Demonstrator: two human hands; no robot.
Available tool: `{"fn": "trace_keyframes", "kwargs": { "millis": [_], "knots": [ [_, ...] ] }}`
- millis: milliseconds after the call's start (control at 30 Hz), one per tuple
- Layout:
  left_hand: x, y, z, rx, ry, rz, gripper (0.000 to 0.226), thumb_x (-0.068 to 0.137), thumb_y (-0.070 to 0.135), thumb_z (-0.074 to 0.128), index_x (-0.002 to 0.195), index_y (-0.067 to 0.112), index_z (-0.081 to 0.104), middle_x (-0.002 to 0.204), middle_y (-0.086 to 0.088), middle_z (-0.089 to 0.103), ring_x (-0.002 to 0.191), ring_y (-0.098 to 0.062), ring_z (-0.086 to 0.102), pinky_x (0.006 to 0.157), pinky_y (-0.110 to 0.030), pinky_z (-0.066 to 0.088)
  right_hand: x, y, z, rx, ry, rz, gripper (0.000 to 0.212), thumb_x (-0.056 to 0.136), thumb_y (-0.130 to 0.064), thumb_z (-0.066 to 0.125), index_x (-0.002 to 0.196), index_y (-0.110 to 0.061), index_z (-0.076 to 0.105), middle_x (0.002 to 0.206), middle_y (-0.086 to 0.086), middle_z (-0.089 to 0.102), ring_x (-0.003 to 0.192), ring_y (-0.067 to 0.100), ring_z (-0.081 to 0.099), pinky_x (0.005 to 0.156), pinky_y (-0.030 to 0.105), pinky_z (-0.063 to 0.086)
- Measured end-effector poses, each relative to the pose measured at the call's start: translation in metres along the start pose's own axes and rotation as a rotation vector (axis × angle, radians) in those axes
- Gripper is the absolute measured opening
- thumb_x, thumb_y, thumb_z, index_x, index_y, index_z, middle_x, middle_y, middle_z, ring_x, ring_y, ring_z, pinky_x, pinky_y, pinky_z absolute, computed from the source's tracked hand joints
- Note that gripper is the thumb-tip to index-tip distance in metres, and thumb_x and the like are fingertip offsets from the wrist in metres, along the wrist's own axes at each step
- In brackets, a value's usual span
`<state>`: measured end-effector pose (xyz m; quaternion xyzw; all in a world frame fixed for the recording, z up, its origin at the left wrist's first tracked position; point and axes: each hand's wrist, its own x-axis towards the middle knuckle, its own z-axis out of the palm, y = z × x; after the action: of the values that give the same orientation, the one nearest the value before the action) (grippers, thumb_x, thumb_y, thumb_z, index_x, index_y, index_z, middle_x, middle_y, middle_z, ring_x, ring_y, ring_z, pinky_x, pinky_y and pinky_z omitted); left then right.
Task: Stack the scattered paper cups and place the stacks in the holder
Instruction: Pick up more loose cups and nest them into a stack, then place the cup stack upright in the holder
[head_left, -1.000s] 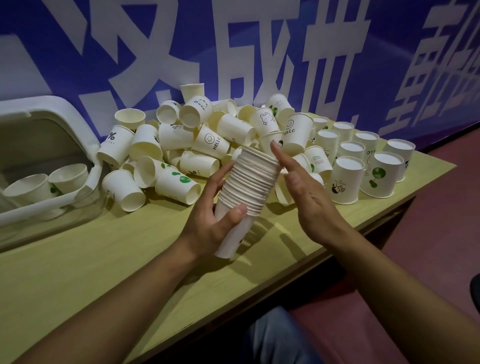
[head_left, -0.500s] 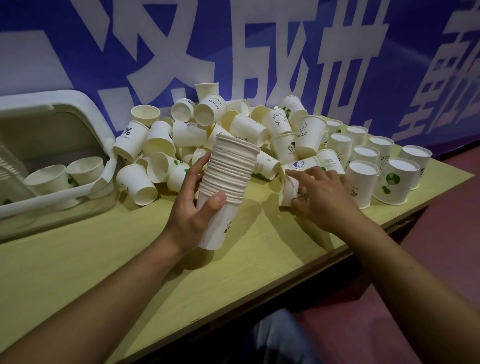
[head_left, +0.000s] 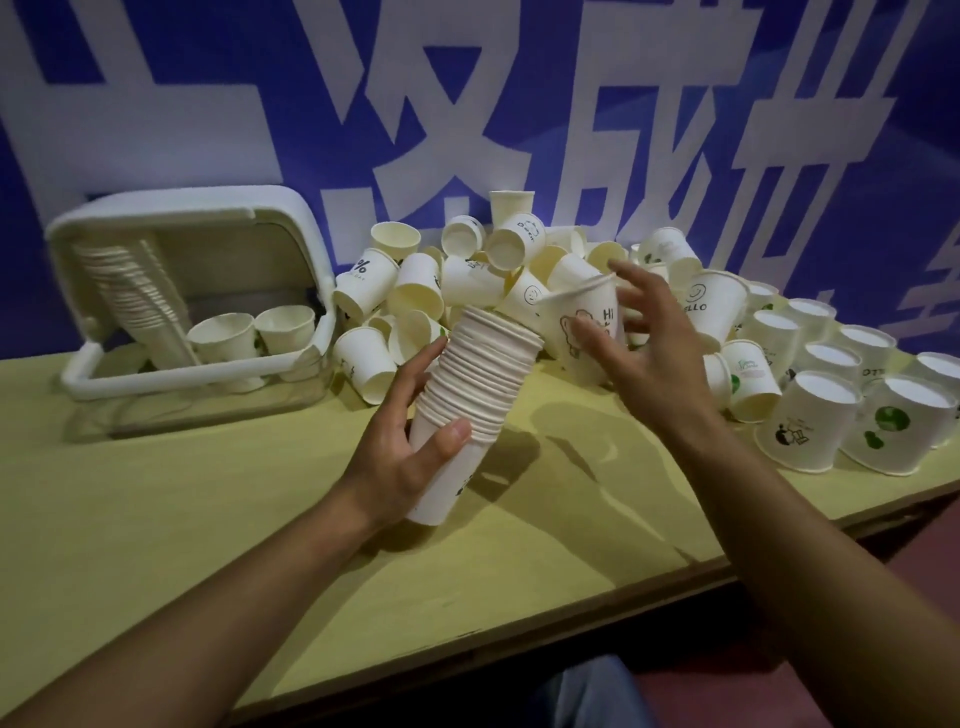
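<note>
My left hand (head_left: 410, 447) grips a tall stack of nested white paper cups (head_left: 472, 395), tilted to the right above the table. My right hand (head_left: 644, 343) holds a single white cup printed "HI" (head_left: 582, 332) just right of the stack's top, mouth up and leaning toward the stack. A pile of loose cups (head_left: 467, 280) lies behind both hands. The white holder (head_left: 197, 291) stands at the back left with a long stack (head_left: 135, 291) leaning inside and two loose cups (head_left: 254, 332) in it.
Several upside-down cups (head_left: 831, 410) stand in rows at the right end of the yellow-green table (head_left: 208, 519). A blue banner with white characters (head_left: 467, 104) forms the back wall. The table's front edge runs diagonally near my arms.
My right hand has picked a single cup from the pile and lifted it toward the top of the stack. The view has shifted left, showing more of the holder.
</note>
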<state>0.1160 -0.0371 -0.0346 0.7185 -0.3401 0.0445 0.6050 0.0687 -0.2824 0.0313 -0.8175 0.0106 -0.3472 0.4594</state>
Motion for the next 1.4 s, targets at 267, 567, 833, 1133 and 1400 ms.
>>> {"fn": "trace_keyframes", "kwargs": {
  "millis": [267, 567, 833, 1133, 1400],
  "knots": [
    [-0.01, 0.004, -0.036, 0.013, 0.132, -0.028, 0.073, 0.079, 0.053, 0.062, 0.145, 0.051, 0.03, 0.135, 0.023, 0.056, 0.122, -0.006, 0.059, 0.093, -0.02, 0.05, 0.019, -0.059, 0.06, 0.435, 0.068, -0.004, 0.049, 0.093, -0.04, 0.065, 0.134, -0.034, 0.04, 0.127, 0.0, 0.055, 0.107, 0.011, 0.061, 0.072, 0.017, 0.056],
    [-0.026, 0.003, -0.06, 0.058, 0.182, -0.044, 0.077, 0.08, 0.049, 0.067, 0.148, 0.049, 0.03, 0.147, 0.004, 0.05, 0.129, -0.015, 0.056, 0.104, -0.041, 0.05, 0.01, -0.084, 0.124, 0.537, -0.17, 0.109, 0.042, 0.093, -0.043, 0.062, 0.127, -0.031, 0.043, 0.117, -0.01, 0.057, 0.098, 0.001, 0.062, 0.069, 0.017, 0.055],
    [-0.026, 0.019, -0.093, 0.182, 0.251, -0.166, 0.124, 0.068, 0.045, 0.089, 0.135, 0.074, -0.011, 0.155, 0.01, 0.033, 0.133, -0.011, 0.049, 0.099, -0.036, 0.053, -0.008, -0.083, 0.172, 0.419, -0.43, 0.035, 0.04, 0.098, -0.047, 0.051, 0.133, -0.028, 0.052, 0.121, -0.012, 0.06, 0.105, -0.001, 0.059, 0.075, 0.017, 0.052],
    [-0.017, 0.027, -0.14, 0.467, 0.385, -0.177, 0.12, 0.068, 0.031, 0.091, 0.139, 0.065, 0.001, 0.139, 0.016, 0.033, 0.122, -0.003, 0.045, 0.088, -0.022, 0.044, -0.018, -0.047, 0.201, 0.515, -0.607, 0.181, 0.034, 0.104, -0.042, 0.041, 0.137, -0.033, 0.047, 0.111, -0.004, 0.064, 0.084, 0.012, 0.062, 0.069, 0.029, 0.054],
    [0.054, 0.024, -0.194, 0.556, 0.713, -0.03, 0.117, 0.07, 0.03, 0.089, 0.151, 0.044, 0.006, 0.149, -0.005, 0.039, 0.122, -0.014, 0.057, 0.095, -0.045, 0.058, -0.031, -0.017, 0.214, 0.582, -0.646, 0.359, 0.027, 0.104, -0.028, 0.046, 0.129, -0.024, 0.057, 0.094, 0.004, 0.064, 0.07, 0.019, 0.051, 0.059, 0.034, 0.044]
  ]
}}
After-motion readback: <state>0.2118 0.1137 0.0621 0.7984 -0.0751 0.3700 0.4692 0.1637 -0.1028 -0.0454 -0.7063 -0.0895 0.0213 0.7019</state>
